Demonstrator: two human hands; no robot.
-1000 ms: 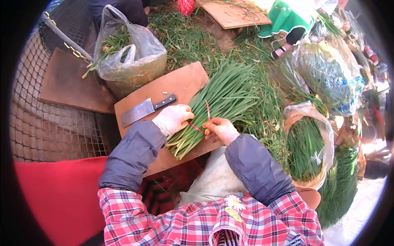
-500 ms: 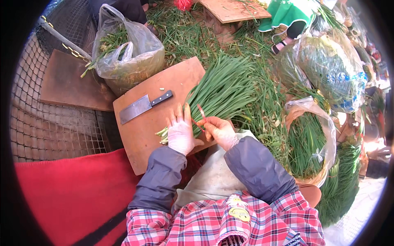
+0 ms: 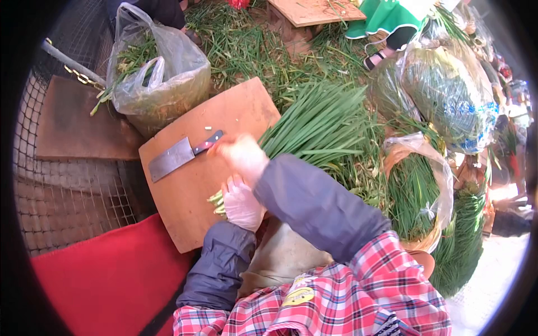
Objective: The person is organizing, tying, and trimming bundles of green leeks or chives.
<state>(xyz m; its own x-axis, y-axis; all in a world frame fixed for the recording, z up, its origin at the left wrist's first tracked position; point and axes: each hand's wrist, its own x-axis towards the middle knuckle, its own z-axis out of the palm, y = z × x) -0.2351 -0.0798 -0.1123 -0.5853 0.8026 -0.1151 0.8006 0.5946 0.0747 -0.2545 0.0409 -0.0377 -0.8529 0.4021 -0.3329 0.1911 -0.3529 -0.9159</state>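
Green leaf bundle point(image 3: 316, 120) lies slantwise over the right side of your worktop point(image 3: 185, 215), its leafy end spread beyond the edge and its pale ends resting on the board surface. The leaves are gathered in one direction: that much appears done. Whether a band closes around the middle cannot be confirmed, since your right sleeve point(image 3: 319, 196) and hands hide that stretch; fastening, if incomplete, would be what is left. The cleaver point(image 3: 172, 159) lies flat beside the bundle, handle towards it, held by neither hand.

Your hands are apart. The left hand point(image 3: 242, 206) lies over the stalks just behind the pale ends; its grip cannot be judged. The right hand point(image 3: 245, 158) is blurred, near the cleaver handle; contact and grip cannot be determined. One small pale offcut point(image 3: 208, 128) lies near the handle.

Against the earlier frame, your right hand has left the bundle's middle, where it pinched a red strip, and crossed leftward. Your left hand remains at the stalks; the cleaver has kept its place.
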